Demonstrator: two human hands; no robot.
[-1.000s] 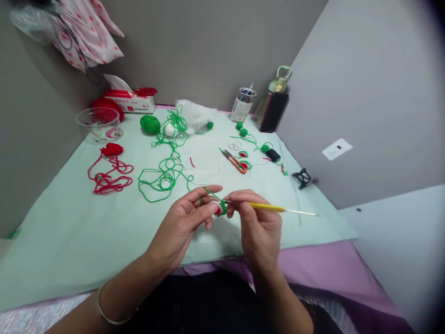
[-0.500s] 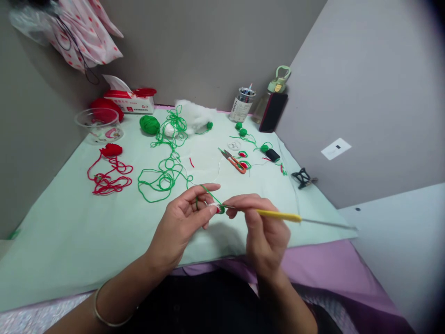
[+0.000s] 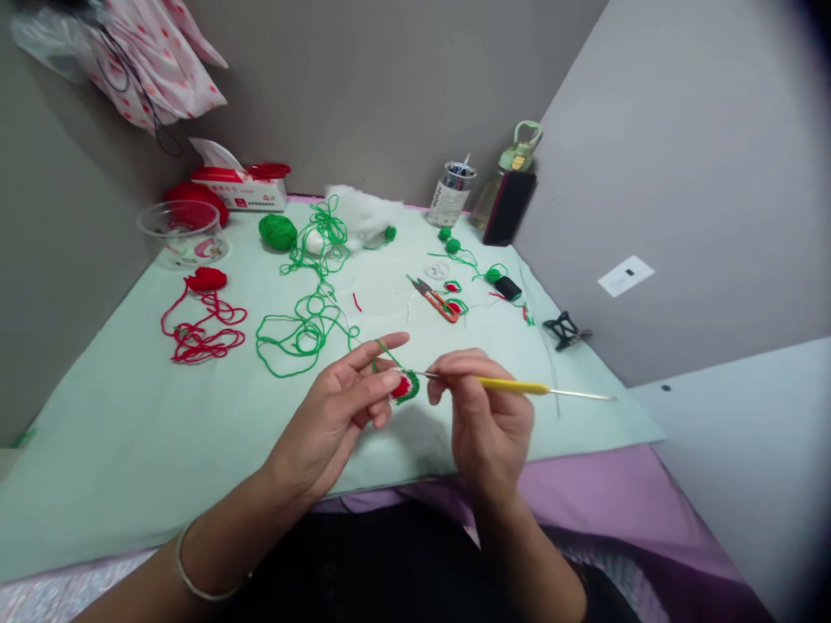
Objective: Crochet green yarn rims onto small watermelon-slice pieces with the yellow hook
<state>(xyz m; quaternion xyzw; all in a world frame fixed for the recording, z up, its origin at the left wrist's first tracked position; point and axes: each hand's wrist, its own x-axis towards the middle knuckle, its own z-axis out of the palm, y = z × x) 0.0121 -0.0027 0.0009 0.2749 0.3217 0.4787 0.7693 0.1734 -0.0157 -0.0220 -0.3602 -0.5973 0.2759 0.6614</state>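
Note:
Between thumb and fingers, my left hand pinches a small crocheted piece, red in the middle with a white line and a green rim. Green yarn runs over my raised left index finger down to the piece. My right hand is closed around the yellow handle of a crochet hook. The hook's metal tip meets the top edge of the piece, and its other metal end points right. Loose green yarn lies in loops beyond my left hand.
Orange-handled scissors lie beyond my hands, beside two small red-and-green pieces. Red yarn and a clear tub are at the left. A pen holder, phone and bottle stand at the back right; a black stand is on the right.
The crocheted piece has turned to show more of its red and green face. My right hand and the hook have shifted slightly left and up, with the hook's rear end raised.

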